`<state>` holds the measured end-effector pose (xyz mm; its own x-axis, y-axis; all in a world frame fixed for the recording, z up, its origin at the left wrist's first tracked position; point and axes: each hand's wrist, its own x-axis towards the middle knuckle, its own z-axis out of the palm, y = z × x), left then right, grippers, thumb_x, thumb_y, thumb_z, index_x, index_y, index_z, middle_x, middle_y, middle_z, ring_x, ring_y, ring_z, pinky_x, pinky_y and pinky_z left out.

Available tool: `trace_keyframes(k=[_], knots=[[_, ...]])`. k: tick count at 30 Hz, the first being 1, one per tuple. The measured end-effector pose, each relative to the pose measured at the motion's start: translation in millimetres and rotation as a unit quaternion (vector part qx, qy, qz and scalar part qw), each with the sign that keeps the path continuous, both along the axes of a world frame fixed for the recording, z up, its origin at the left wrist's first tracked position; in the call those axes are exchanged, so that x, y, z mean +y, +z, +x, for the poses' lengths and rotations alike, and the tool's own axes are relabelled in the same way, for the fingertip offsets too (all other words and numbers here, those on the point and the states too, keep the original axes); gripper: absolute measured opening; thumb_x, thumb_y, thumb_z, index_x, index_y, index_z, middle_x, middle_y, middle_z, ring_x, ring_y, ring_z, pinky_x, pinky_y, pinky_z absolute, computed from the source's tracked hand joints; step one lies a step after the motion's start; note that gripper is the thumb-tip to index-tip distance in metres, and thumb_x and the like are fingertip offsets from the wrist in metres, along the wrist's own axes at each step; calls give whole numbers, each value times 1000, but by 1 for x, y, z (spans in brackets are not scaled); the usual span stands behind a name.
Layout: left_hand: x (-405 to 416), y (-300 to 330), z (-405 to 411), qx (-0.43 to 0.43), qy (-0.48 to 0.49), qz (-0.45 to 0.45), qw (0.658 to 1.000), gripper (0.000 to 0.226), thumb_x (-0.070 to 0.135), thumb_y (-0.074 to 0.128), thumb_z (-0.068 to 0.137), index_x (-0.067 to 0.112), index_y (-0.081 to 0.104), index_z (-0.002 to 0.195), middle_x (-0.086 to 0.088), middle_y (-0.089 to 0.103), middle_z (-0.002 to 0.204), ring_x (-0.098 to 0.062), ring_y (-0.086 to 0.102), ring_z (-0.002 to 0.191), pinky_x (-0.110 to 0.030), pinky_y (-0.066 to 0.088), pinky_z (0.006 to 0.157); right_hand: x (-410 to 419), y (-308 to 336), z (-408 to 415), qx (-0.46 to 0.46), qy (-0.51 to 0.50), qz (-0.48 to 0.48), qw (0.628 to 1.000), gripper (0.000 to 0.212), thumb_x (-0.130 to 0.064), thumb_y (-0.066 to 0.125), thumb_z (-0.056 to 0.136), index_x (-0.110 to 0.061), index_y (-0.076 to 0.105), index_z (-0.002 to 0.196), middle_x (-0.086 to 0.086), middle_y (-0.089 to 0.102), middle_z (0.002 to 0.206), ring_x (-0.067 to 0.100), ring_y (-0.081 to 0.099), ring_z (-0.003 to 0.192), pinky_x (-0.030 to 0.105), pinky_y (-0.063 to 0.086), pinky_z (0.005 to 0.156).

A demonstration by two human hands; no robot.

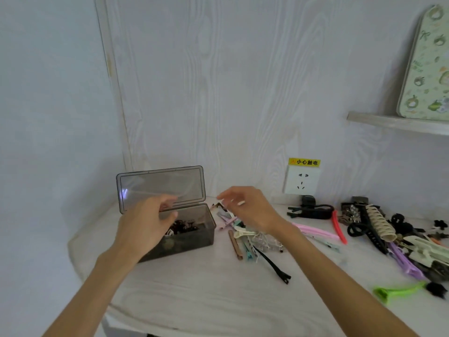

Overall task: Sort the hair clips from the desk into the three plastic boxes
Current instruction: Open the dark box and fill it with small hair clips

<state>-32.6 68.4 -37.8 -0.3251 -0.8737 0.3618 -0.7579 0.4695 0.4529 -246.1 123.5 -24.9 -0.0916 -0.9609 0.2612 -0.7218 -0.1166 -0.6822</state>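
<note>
A smoky grey plastic box (pixel 194 237) stands on the white desk at the left, its lid (pixel 161 187) tilted up against the wall. Small dark clips (pixel 182 227) lie inside it. My left hand (pixel 145 224) hovers over the box's left half with fingers loosely curled, holding nothing that I can see. My right hand (pixel 247 207) hangs just right of the box, above a pile of pastel hair clips (pixel 243 235), fingers relaxed and spread. A black hair pin (pixel 274 266) lies in front of that pile. Only one box is in view.
More clips cover the desk's right side: pink long clips (pixel 315 232), a red clip (pixel 339 227), black claw clips (pixel 311 210), a beige claw (pixel 380 222), purple clips (pixel 403 261), a green clip (pixel 398 291). A wall socket (pixel 301 182) and a shelf (pixel 398 124) are behind.
</note>
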Motion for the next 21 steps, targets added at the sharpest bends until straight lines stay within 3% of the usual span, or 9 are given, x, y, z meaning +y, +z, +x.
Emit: trace_keyframes(k=[6,9,12,15,17,19,21], knots=[[22,-4,-55,10,-139,-75,987,25,23,57,90,33,63,113,13,65,111,-9,57,105,-30,47,89,39,8,-79,12,-95,59,994,27,-1,52,85,-18,67,98,2,70,87,11,64,81,31,52,87],[31,-19,-89,-20,-172,-89,981,30,18,52,93,31,60,119,10,65,112,-12,55,103,-27,43,81,48,-11,-86,70,-69,107,989,28,-11,57,89,-18,62,115,2,67,108,14,62,100,36,48,97],[34,-30,-111,-181,-150,-134,963,41,16,58,88,22,52,128,4,62,117,-17,51,110,-30,35,94,51,-36,-77,173,-25,130,976,50,-37,59,88,-31,43,135,-9,53,134,11,49,121,32,39,104],[34,-36,-119,-317,-118,-140,931,42,19,63,83,15,52,123,0,61,117,-21,48,114,-34,28,98,51,-46,-74,207,-24,102,973,43,-45,57,86,-35,50,127,-8,60,126,14,56,112,35,44,96],[31,-39,-118,-309,-118,-158,930,28,22,59,87,21,56,115,2,65,108,-20,53,105,-32,24,88,53,-40,-82,214,-57,113,969,38,-41,60,85,-29,55,120,-5,62,121,16,57,108,34,45,93],[29,-40,-117,-247,-146,-154,945,20,29,49,94,29,58,111,5,67,103,-18,55,98,-31,21,81,53,-34,-94,261,-92,126,953,37,-35,60,83,-25,57,118,-2,62,120,18,56,108,34,44,93],[29,-41,-119,-194,-193,-107,956,27,34,44,96,35,54,121,7,65,112,-16,56,103,-30,28,88,50,-29,-101,284,-109,151,941,38,-30,59,84,-24,56,121,-2,60,122,18,54,111,35,44,94]])
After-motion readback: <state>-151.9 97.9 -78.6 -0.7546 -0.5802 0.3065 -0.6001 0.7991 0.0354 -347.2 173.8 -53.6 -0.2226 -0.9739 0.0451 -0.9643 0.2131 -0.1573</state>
